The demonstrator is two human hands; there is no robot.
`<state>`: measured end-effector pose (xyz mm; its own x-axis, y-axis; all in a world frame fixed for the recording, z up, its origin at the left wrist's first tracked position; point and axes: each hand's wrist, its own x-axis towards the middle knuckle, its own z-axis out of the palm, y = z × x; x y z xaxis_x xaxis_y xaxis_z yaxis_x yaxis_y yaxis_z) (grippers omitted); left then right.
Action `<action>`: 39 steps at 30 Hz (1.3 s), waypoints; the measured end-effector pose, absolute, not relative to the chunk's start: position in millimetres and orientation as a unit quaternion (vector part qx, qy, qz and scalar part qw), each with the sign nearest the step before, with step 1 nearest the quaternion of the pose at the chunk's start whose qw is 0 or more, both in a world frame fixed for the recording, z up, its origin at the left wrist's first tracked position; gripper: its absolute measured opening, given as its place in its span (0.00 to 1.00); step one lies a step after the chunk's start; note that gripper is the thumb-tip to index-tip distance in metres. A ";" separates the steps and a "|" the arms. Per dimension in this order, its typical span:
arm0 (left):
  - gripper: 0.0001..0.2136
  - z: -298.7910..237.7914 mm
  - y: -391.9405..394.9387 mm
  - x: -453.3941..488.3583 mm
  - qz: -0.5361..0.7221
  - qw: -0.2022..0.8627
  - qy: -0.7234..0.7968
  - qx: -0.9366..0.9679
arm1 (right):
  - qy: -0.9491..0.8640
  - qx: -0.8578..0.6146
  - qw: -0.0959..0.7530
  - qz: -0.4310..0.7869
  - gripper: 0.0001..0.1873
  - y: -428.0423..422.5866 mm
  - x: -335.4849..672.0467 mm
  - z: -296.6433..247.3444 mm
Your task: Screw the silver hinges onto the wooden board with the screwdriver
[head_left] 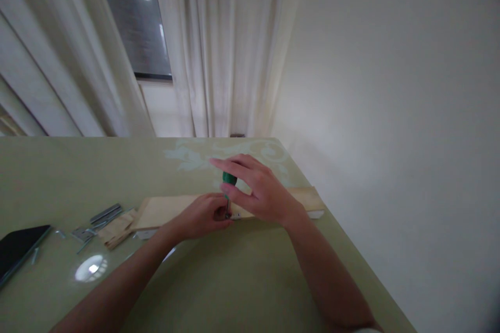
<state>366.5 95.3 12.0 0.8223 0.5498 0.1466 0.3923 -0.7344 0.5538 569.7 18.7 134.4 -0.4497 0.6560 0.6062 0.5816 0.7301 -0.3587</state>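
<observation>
A screwdriver with a green handle [229, 178] stands upright over a pale wooden board [166, 209], its thin shaft pointing down. My right hand [260, 187] has its thumb and fingers around the handle, some fingers stretched past its top. Low beside the shaft, my left hand [205, 216] is closed in a pinch at the board's near edge. What its fingertips hold is hidden. A small metal plate [236, 216] with a hole lies at the board's edge, just right of the screwdriver tip. Both hands cover the board's middle.
Left of the board lie small wooden pieces [116, 229], a metal hinge [82, 234], a metal strip [105, 213] and several loose screws. A dark flat object [21, 247] rests at the far left. The glossy green table [219, 291] ends beside a white wall at right.
</observation>
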 end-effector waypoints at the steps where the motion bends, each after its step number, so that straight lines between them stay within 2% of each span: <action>1: 0.09 12.2 95.6 366.5 0.152 0.260 0.255 0.919 | -0.855 -0.351 0.374 0.073 0.25 18.9 570.9 134.9; 3: 0.10 12.4 96.1 366.7 0.147 0.263 0.255 0.919 | -0.857 -0.345 0.374 0.080 0.24 21.1 572.8 134.2; 6: 0.10 12.6 96.5 367.0 0.146 0.258 0.256 0.920 | -0.835 -0.390 0.388 -0.007 0.20 26.4 573.9 130.6; 8: 0.10 12.9 96.2 366.8 0.149 0.252 0.260 0.920 | -0.827 -0.406 0.387 -0.046 0.22 27.9 574.0 129.5; 13: 0.10 15.2 94.2 365.9 0.147 0.258 0.257 0.920 | -0.859 -0.335 0.379 0.079 0.27 23.4 574.7 132.2; 15: 0.10 15.6 93.9 366.3 0.149 0.259 0.259 0.919 | -0.858 -0.346 0.375 0.054 0.22 21.6 573.7 132.9; 19: 0.07 13.3 94.6 367.5 0.155 0.272 0.258 0.914 | -0.857 -0.367 0.360 -0.045 0.22 15.8 569.6 136.5; 24: 0.09 11.6 95.5 367.7 0.151 0.265 0.254 0.918 | -0.868 -0.351 0.352 0.023 0.19 9.4 567.3 141.7; 26: 0.10 12.4 95.2 367.6 0.151 0.257 0.258 0.919 | -0.847 -0.407 0.342 -0.035 0.17 9.6 566.9 141.0; 28: 0.10 13.0 95.0 367.5 0.154 0.254 0.259 0.919 | -0.825 -0.448 0.334 -0.082 0.21 9.4 566.6 140.4; 32: 0.09 11.1 96.0 367.2 0.159 0.264 0.252 0.917 | -0.852 -0.402 0.334 0.029 0.29 6.0 568.6 143.0; 34: 0.09 10.0 96.7 367.2 0.163 0.261 0.249 0.918 | -0.859 -0.384 0.333 0.066 0.27 6.6 570.2 143.7; 37: 0.10 10.6 96.4 367.4 0.167 0.251 0.246 0.921 | -0.848 -0.428 0.313 -0.012 0.21 11.3 570.7 140.8; 39: 0.10 12.4 95.2 367.8 0.167 0.250 0.250 0.921 | -0.835 -0.452 0.300 -0.086 0.23 13.1 569.6 138.8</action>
<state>367.8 95.2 12.4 0.8198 0.5429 0.1822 0.3763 -0.7505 0.5432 569.6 13.1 138.8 -0.4106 0.7046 0.5787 0.8074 0.5759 -0.1283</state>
